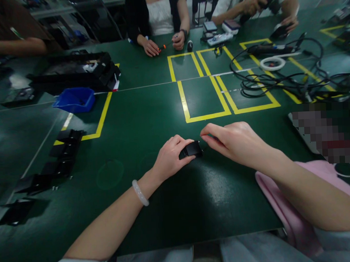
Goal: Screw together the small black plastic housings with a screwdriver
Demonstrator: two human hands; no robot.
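Observation:
My left hand [173, 155], with a pale bangle at the wrist, grips a small black plastic part [193, 149] between thumb and fingers. Small metal ends, like screws or pins, stick out at the part's right side. Just right of it, my right hand [232, 141] is closed in a pinch, its fingertips a short gap from the part. Whatever those fingertips hold, if anything, is too small to tell. Several similar black parts [66, 150] stand in a slanting row on the left of the green table [151, 109], with tiny metal pieces [55, 188] beside them.
A blue bin [75, 100] sits before a black tray [74, 71] at the left. Tangled black cables [265, 82] and a white ring [272, 63] lie at the right, above a pink cloth [319, 178]. Across the table, a person's hands [151, 47] rest near an orange-tipped tool [162, 47].

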